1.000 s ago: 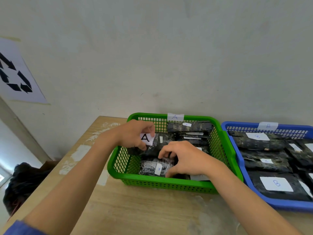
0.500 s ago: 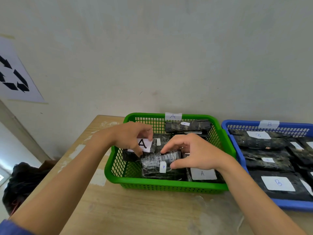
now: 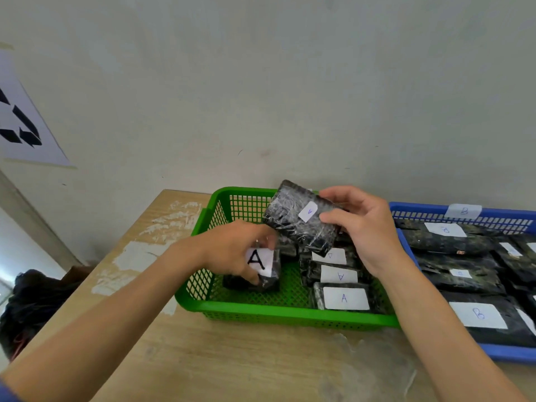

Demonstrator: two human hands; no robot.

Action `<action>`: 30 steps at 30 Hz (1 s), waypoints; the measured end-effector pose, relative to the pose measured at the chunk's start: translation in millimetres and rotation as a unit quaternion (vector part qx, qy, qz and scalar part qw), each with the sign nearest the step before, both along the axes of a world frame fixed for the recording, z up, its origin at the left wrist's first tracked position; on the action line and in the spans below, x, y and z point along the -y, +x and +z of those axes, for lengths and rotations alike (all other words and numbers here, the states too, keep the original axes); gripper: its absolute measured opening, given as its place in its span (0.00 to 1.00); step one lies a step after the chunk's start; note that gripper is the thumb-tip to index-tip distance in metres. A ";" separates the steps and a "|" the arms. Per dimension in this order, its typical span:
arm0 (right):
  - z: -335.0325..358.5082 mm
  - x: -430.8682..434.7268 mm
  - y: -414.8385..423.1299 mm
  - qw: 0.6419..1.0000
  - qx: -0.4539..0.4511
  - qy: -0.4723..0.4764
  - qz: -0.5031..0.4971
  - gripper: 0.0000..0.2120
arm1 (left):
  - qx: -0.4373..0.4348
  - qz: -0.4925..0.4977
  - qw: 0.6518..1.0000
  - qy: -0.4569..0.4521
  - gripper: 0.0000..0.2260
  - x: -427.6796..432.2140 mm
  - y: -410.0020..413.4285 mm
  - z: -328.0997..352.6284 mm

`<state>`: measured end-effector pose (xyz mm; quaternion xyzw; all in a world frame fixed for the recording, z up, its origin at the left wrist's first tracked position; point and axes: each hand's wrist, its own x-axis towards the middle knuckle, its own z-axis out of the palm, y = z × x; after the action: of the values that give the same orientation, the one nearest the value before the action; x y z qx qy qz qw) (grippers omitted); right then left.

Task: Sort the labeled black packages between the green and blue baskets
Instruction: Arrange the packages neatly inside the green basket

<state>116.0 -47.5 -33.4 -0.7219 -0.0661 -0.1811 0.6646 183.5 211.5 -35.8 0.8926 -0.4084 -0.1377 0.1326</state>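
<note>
My right hand [image 3: 367, 227] holds a black wrapped package [image 3: 293, 219] with a small white label, lifted and tilted above the green basket [image 3: 278, 313]. My left hand [image 3: 232, 250] grips another black package [image 3: 271, 275] bearing a large "A" label, low in the basket's left half. Three more "A" packages [image 3: 343, 297] lie stacked along the basket's right side. The blue basket [image 3: 510, 351] at the right holds several black packages labelled "B" [image 3: 478, 314].
Both baskets stand on a worn wooden table [image 3: 203, 358] against a pale wall. A recycling sign [image 3: 20, 123] hangs at the left. A dark bag [image 3: 26, 300] lies on the floor beside the table's left edge.
My right hand has lifted the small-labelled package up out of the green basket and tilted it. My left hand has lowered its "A" package toward the basket floor.
</note>
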 end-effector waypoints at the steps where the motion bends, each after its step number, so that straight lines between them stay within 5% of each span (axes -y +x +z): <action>1: -1.0 0.4 1.5 1.000 -0.015 0.000 -0.012 0.17 | 0.035 0.006 0.999 -0.004 0.27 -0.7 1.4 -1.4; 9: 2.3 -9.4 -7.2 0.984 -0.089 -0.121 0.094 0.14 | 0.052 0.019 0.998 -0.012 0.29 0.8 13.8 -4.2; 12: 2.9 -14.2 -13.1 0.966 -0.092 -0.179 0.162 0.15 | 0.066 0.003 0.998 0.010 0.21 -0.1 16.7 0.3; 17: 2.1 -20.3 -17.0 0.942 -0.103 -0.240 0.211 0.14 | -0.023 0.016 0.999 0.027 0.17 -6.7 20.2 15.5; 23: 0.9 -23.8 -17.0 0.938 -0.112 -0.248 0.217 0.14 | -0.121 0.001 0.988 0.092 0.26 -8.5 28.9 28.0; 30: -2.9 -25.9 -16.3 0.935 -0.119 -0.242 0.230 0.14 | -0.023 -0.012 0.996 0.086 0.09 -11.4 32.8 20.5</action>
<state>99.7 -21.6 -36.3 -0.8422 -0.1926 0.0860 0.4963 216.3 222.9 -15.3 0.8925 -0.4023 -0.1940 0.0629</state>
